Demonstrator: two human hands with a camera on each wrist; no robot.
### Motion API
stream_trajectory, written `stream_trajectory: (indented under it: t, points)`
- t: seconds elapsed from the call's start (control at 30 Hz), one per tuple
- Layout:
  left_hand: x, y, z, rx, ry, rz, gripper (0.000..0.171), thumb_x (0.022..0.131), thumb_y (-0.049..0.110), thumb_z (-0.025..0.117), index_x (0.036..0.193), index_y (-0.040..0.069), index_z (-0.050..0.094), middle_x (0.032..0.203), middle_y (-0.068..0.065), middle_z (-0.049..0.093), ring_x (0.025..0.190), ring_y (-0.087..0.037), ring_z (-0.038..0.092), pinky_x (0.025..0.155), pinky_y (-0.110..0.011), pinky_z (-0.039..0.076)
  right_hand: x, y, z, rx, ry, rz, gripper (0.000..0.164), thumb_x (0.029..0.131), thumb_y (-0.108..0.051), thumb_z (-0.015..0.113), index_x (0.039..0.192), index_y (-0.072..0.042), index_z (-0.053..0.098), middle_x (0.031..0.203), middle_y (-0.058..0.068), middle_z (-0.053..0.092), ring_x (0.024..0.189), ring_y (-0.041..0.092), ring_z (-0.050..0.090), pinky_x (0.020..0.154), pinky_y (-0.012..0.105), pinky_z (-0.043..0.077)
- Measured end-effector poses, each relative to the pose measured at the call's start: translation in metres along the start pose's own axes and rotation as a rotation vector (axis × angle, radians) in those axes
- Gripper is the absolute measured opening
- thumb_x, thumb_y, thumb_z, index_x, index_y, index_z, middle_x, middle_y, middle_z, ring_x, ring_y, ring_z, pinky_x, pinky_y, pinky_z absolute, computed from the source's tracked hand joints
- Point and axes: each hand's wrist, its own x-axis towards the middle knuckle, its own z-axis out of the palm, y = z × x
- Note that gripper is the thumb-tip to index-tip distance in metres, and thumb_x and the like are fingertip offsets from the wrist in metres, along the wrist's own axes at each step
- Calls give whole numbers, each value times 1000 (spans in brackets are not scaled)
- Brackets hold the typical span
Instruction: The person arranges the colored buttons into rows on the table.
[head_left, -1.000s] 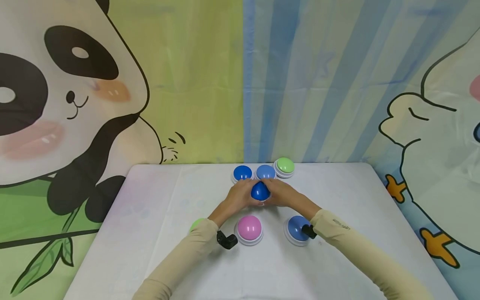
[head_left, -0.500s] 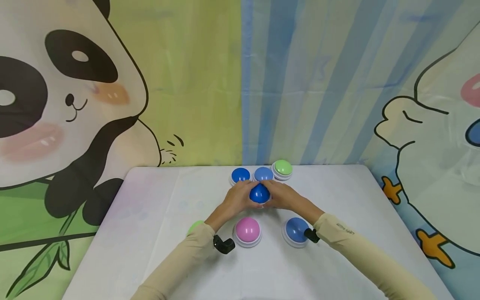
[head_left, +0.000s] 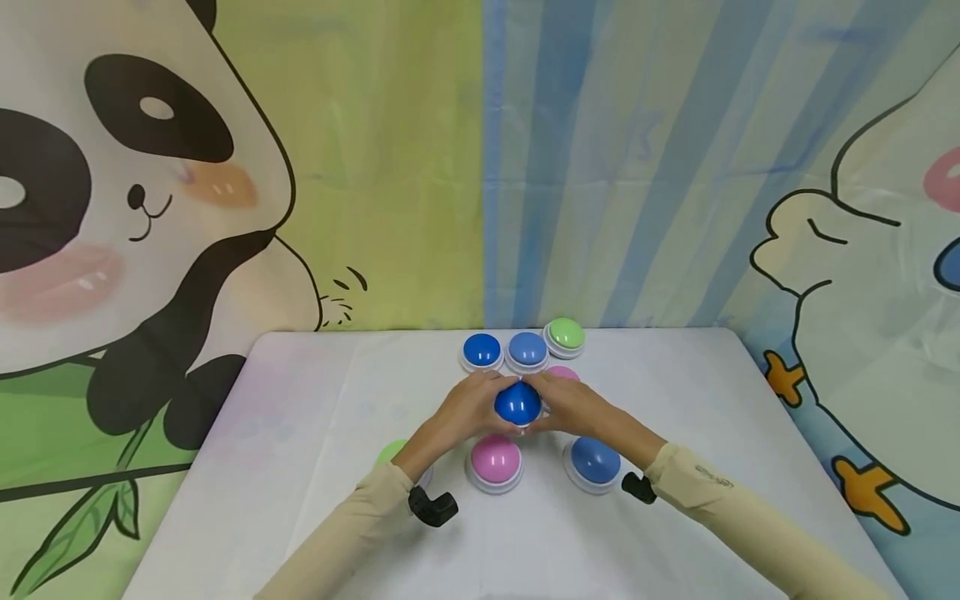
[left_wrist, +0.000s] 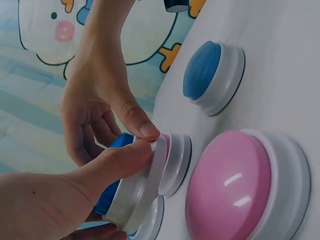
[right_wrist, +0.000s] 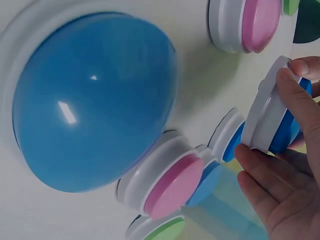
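Both hands hold one blue dome push button point(head_left: 517, 404) with a white round base, near the middle of the table. My left hand point(head_left: 468, 408) grips its left side and my right hand point(head_left: 572, 407) grips its right side, thumbs toward me. The left wrist view shows both thumbs point(left_wrist: 131, 116) on the white base, its underside raised off the table. A pink button point(head_left: 564, 372) lies just behind the right hand, mostly covered. Close in front of the hands stands another pink button point(head_left: 495, 460).
At the far edge of the white table point(head_left: 300, 433) sit a dark blue button point(head_left: 482, 349), a lighter blue button point(head_left: 528, 348) and a green button point(head_left: 566, 333). Nearer me are a blue button point(head_left: 595, 461) and a green button point(head_left: 392, 451) partly behind the left wrist.
Both hands and the held blue button have come slightly toward me, away from the far row. The pink button behind the right hand now shows in part.
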Motion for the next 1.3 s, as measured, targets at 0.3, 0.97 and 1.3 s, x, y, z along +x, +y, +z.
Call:
stream_trajectory:
  t: [0.3, 0.97, 1.3]
  points:
    - [-20, 15, -8, -4, 6, 27, 79, 71, 50, 82, 139, 21, 54, 126, -3, 63, 118, -21, 56, 88, -36, 57, -18, -14, -2, -17, 25, -1, 77, 72, -42, 83, 136, -14, 51, 126, 3, 63, 115, 20, 61, 87, 38, 58]
    - [-45, 32, -1, 22, 62, 150, 78, 70, 57, 79, 135, 22, 57, 123, -1, 64, 112, -17, 57, 83, -30, 58, -55, -27, 2, -59, 89, -63, 74, 70, -41, 85, 130, -12, 53, 121, 3, 66, 106, 20, 67, 83, 35, 59]
    - [-46, 37, 6, 9, 70, 192, 79, 68, 59, 79, 134, 22, 58, 120, 1, 65, 110, -16, 57, 84, -28, 57, -68, -24, 4, -74, 93, -52, 77, 69, -47, 84, 129, -10, 53, 120, 6, 66, 104, 21, 68, 83, 36, 59]
